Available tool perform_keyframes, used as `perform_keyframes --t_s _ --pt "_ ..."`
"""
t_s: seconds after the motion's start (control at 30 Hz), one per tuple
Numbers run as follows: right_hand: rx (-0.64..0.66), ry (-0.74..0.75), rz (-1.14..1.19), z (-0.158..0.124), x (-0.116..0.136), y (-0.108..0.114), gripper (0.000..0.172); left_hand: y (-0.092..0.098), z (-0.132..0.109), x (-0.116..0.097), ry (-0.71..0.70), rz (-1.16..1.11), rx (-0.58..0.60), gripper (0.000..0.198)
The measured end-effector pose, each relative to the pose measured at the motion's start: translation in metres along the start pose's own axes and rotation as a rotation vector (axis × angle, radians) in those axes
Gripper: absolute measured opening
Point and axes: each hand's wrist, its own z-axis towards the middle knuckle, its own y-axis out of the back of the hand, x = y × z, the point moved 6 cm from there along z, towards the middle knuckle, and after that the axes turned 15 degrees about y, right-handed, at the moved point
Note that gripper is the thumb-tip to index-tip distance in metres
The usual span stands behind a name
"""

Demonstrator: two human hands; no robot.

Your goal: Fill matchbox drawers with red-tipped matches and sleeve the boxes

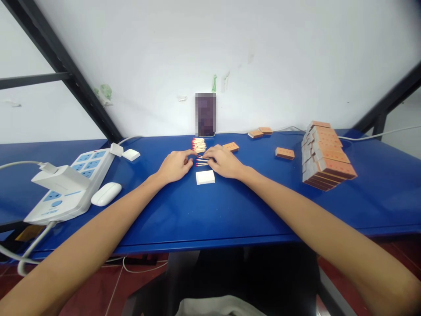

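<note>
Left of the small white box (205, 177), here's the left hand (176, 166), forefinger and thumb a touch apart, no match seen between them! Straight beyond the box, a few loose matches (201, 165) lie roughly side by side on the blue tabletop (210, 219), the heaped matches (199, 145) past them. Squaring up the loose few looks like the step in hand. And beyond the box to its right, the right hand (226, 162) curls over their plain ends; whether its fingers pinch any, can't tell! Next move calls for a light, level grip, clear of that heap.
</note>
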Motion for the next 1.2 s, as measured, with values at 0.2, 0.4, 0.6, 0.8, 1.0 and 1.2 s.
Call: perform_keyframes --t_s 0.2,0.4,0.6,0.8,1.0,1.2 --pt "-0.022 0.027 0.031 0.001 0.003 0.003 0.033 0.002 0.0 0.003 0.025 0.048 -0.089 0.044" --pt "-0.06 0.015 0.115 0.0 0.003 0.005 0.033 -0.004 0.002 0.009 0.024 0.072 -0.07 0.046" --pt "-0.13 -0.028 0.09 -0.003 -0.001 0.009 0.03 -0.004 0.002 0.008 0.022 0.065 -0.054 0.047" --pt "-0.05 -0.055 0.048 -0.003 -0.004 0.004 0.033 -0.004 0.002 0.005 0.0 0.051 -0.032 0.044" --pt "-0.003 -0.07 0.041 -0.002 -0.006 -0.001 0.041 -0.005 0.002 0.005 -0.009 0.07 -0.014 0.047" --pt "0.024 0.0 0.013 0.0 -0.001 -0.001 0.04 -0.006 0.003 0.006 -0.02 0.077 -0.01 0.049"
